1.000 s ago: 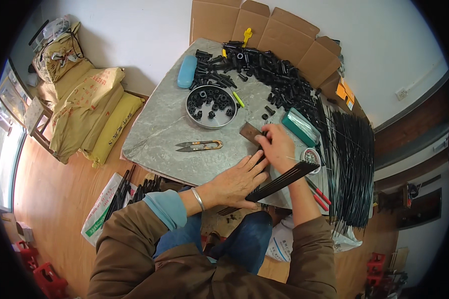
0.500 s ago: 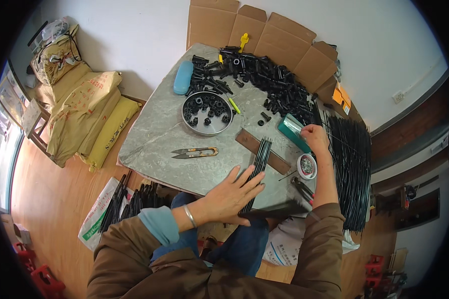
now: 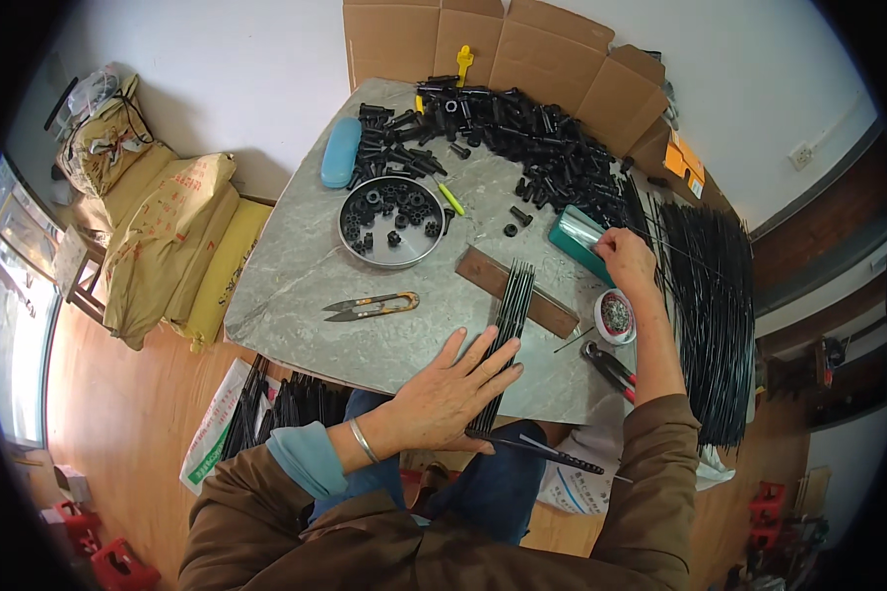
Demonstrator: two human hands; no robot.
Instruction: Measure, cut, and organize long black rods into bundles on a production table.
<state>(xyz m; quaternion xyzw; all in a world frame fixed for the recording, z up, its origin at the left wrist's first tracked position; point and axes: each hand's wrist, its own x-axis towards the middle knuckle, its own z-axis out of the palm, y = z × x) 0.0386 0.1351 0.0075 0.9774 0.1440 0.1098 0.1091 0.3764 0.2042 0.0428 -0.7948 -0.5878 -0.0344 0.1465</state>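
Observation:
My left hand point(image 3: 443, 394) lies with fingers spread and stretched over a bundle of thin black rods point(image 3: 514, 300) near the table's front edge. A dark strip with a row of small holes or bumps point(image 3: 552, 453) juts right from the bundle's near end, over my lap. My right hand point(image 3: 628, 261) is closed in a pinch at the right edge of a green case point(image 3: 574, 229) with a shiny silvery inside. What the pinch holds is too small to make out. Beneath the rods lies a flat brown bar point(image 3: 478, 273). A white cup of small metal bits point(image 3: 614, 317) sits below my right hand.
Pliers point(image 3: 611, 369) and thread snips point(image 3: 372, 306) lie on the table. A round tin of black nut-like parts point(image 3: 379, 258) stands left of centre. Behind are heaped black bolt-like parts point(image 3: 512, 118), a blue case point(image 3: 341, 154) and folded cardboard point(image 3: 532, 59). Long black rods point(image 3: 705, 325) cover the right side.
The view has shifted slightly. The dark piece at the bundle's near end, blurred and broad before, now shows as a narrow strip. Both hands keep nearly the same places on the table.

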